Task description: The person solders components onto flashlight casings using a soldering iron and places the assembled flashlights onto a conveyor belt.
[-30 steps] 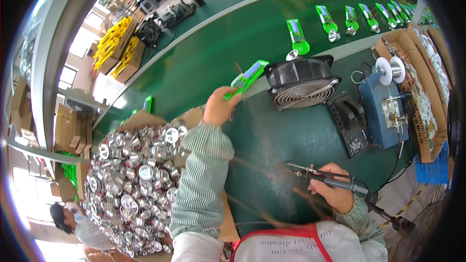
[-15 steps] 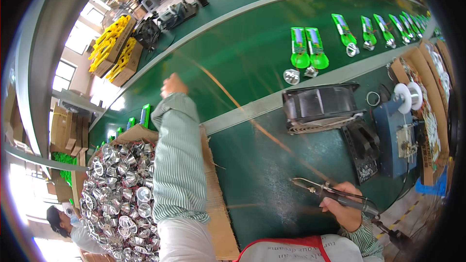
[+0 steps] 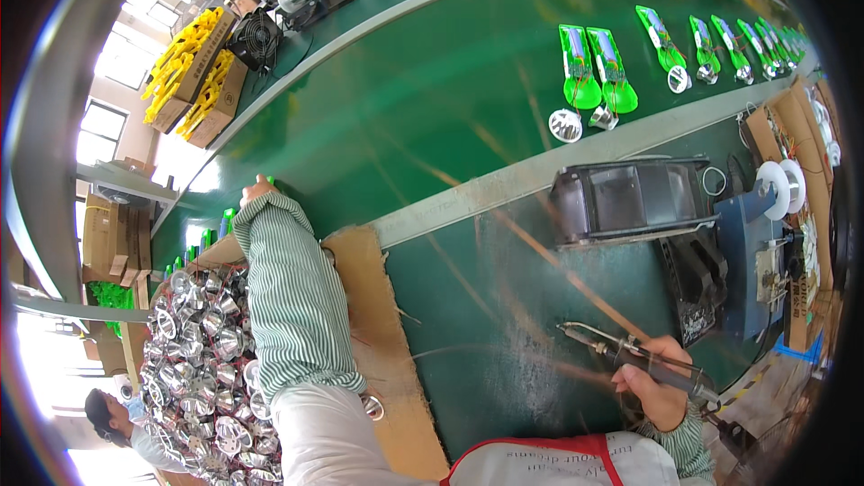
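My right hand [image 3: 661,387] grips a soldering iron [image 3: 630,355] by its handle, with the tip angled to the left over the green bench. At the far left my left hand [image 3: 259,189] is closed on a green plastic casing [image 3: 274,182]; only a small bit of that casing shows beside the fingers. More green casings [image 3: 205,241] stand in a row just left of this hand. Under my left forearm, a cardboard box [image 3: 382,333] holds a heap of silver reflector cups with wires [image 3: 202,351].
Green casings with wired reflectors [image 3: 580,72] lie along the far belt [image 3: 432,117]. A black fan [image 3: 630,202] stands right of centre, beside a blue machine [image 3: 747,256] with a white wire spool [image 3: 781,187]. Boxes of yellow parts [image 3: 193,72] stand beyond the belt. A person [image 3: 126,427] sits at lower left.
My left hand has moved left and closed on the nearest green casing of the row. My right hand still holds the soldering iron. The whole view has shifted slightly.
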`<control>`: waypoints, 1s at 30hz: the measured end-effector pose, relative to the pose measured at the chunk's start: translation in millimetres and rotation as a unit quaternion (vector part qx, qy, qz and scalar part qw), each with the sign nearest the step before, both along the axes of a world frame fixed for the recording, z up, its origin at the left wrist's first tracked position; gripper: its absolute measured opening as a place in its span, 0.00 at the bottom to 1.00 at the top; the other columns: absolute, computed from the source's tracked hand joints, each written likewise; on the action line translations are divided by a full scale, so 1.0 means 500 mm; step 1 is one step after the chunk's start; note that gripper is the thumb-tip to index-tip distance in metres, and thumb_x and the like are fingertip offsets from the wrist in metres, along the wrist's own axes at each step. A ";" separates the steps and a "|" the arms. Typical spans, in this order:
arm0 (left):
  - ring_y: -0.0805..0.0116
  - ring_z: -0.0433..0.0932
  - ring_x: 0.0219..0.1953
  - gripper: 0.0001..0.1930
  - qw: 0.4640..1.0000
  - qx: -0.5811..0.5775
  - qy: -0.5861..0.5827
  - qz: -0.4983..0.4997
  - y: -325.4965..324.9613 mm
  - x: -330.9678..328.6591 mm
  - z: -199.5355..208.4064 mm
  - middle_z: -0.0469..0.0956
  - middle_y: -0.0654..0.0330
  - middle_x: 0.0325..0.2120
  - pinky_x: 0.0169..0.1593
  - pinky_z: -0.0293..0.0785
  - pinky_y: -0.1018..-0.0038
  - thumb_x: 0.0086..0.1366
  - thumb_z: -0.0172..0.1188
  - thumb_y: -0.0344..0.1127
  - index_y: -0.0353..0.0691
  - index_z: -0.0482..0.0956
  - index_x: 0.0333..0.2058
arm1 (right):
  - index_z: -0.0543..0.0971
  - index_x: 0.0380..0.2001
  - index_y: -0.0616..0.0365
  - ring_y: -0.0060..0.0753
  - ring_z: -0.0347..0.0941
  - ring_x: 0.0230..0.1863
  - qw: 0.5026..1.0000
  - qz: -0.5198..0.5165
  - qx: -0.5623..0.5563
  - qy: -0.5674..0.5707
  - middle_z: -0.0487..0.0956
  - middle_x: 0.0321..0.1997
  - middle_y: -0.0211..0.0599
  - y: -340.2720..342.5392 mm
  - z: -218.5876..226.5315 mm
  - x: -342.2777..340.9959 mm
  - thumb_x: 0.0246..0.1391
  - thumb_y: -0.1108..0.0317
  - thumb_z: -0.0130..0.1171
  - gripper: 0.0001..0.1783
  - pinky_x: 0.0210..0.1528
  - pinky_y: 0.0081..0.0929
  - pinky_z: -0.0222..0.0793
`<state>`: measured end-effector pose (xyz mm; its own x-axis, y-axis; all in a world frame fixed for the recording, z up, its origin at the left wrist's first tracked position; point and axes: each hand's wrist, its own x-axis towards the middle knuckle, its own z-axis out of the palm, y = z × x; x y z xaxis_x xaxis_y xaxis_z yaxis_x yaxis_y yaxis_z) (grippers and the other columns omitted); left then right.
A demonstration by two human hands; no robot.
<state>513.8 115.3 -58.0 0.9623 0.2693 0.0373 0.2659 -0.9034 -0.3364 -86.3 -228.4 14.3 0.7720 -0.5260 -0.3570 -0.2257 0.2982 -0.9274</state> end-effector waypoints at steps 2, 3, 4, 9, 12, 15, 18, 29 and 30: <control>0.53 0.73 0.48 0.29 0.990 0.024 0.097 -0.101 -0.045 -0.049 0.054 0.75 0.49 0.44 0.49 0.72 0.64 0.51 0.64 0.43 0.42 0.65 0.51 | 0.66 0.33 0.69 0.29 0.76 0.25 1.000 -0.004 0.013 0.007 0.77 0.26 0.47 -0.001 0.001 -0.005 0.47 0.79 0.56 0.11 0.26 0.23 0.75; 0.53 0.73 0.48 0.36 0.979 0.012 0.138 -0.152 -0.076 -0.072 0.086 0.74 0.47 0.45 0.51 0.71 0.63 0.47 0.67 0.41 0.46 0.61 0.55 | 0.66 0.33 0.69 0.29 0.76 0.25 1.000 0.013 -0.003 -0.003 0.77 0.26 0.47 0.000 0.002 -0.009 0.47 0.79 0.57 0.11 0.26 0.23 0.75; 0.52 0.73 0.48 0.38 0.979 -0.018 0.107 -0.171 -0.110 -0.106 0.108 0.74 0.46 0.45 0.50 0.70 0.63 0.46 0.66 0.40 0.47 0.60 0.56 | 0.66 0.33 0.68 0.28 0.76 0.25 0.999 0.026 -0.019 -0.011 0.77 0.25 0.47 0.001 0.003 -0.012 0.47 0.79 0.57 0.11 0.26 0.23 0.75; 0.50 0.73 0.46 0.39 0.899 -0.178 0.127 -0.379 -0.250 -0.329 0.207 0.72 0.45 0.43 0.47 0.71 0.62 0.45 0.63 0.44 0.53 0.58 0.58 | 0.66 0.32 0.68 0.28 0.76 0.25 0.998 0.031 -0.028 -0.037 0.77 0.25 0.47 0.010 0.005 -0.027 0.47 0.78 0.57 0.11 0.26 0.23 0.75; 0.49 0.73 0.39 0.37 0.860 -0.196 0.165 -0.441 -0.294 -0.508 0.235 0.71 0.45 0.36 0.44 0.70 0.63 0.46 0.64 0.42 0.51 0.59 0.56 | 0.66 0.32 0.66 0.27 0.74 0.23 0.997 0.048 -0.044 -0.043 0.76 0.24 0.45 0.015 0.012 -0.040 0.47 0.79 0.53 0.09 0.25 0.22 0.73; 0.49 0.74 0.37 0.36 0.827 -0.201 0.189 -0.491 -0.313 -0.676 0.235 0.71 0.48 0.35 0.41 0.71 0.61 0.46 0.64 0.43 0.52 0.60 0.56 | 0.67 0.32 0.68 0.27 0.76 0.25 0.997 0.043 -0.038 -0.042 0.77 0.25 0.46 0.023 0.018 -0.056 0.46 0.79 0.56 0.10 0.26 0.22 0.75; 0.51 0.74 0.34 0.36 0.806 -0.209 0.240 -0.499 -0.319 -0.821 0.215 0.68 0.51 0.31 0.37 0.73 0.63 0.46 0.64 0.41 0.50 0.59 0.55 | 0.67 0.32 0.69 0.27 0.76 0.25 0.996 0.051 -0.036 -0.065 0.77 0.25 0.46 0.030 0.019 -0.072 0.46 0.79 0.55 0.10 0.26 0.22 0.75; 0.56 0.74 0.35 0.12 0.919 -0.181 0.026 -0.349 -0.138 -0.885 0.215 0.72 0.53 0.29 0.37 0.71 0.64 0.51 0.60 0.34 0.42 0.76 0.36 | 0.68 0.31 0.69 0.26 0.75 0.24 0.991 0.083 -0.044 -0.093 0.77 0.25 0.43 0.044 0.009 -0.119 0.47 0.78 0.55 0.08 0.25 0.21 0.74; 0.56 0.73 0.34 0.07 0.949 -0.116 0.039 -0.290 -0.105 -0.866 0.230 0.72 0.54 0.28 0.37 0.70 0.63 0.50 0.60 0.32 0.42 0.78 0.31 | 0.69 0.31 0.69 0.26 0.76 0.24 0.990 0.086 -0.040 -0.105 0.77 0.25 0.43 0.044 0.007 -0.121 0.47 0.78 0.55 0.08 0.25 0.21 0.74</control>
<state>80.9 63.0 57.0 0.9489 -0.3136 -0.0364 -0.3157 -0.9426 -0.1093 -146.6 -206.2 18.0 0.9050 -0.4012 -0.1411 -0.0661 0.1952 -0.9785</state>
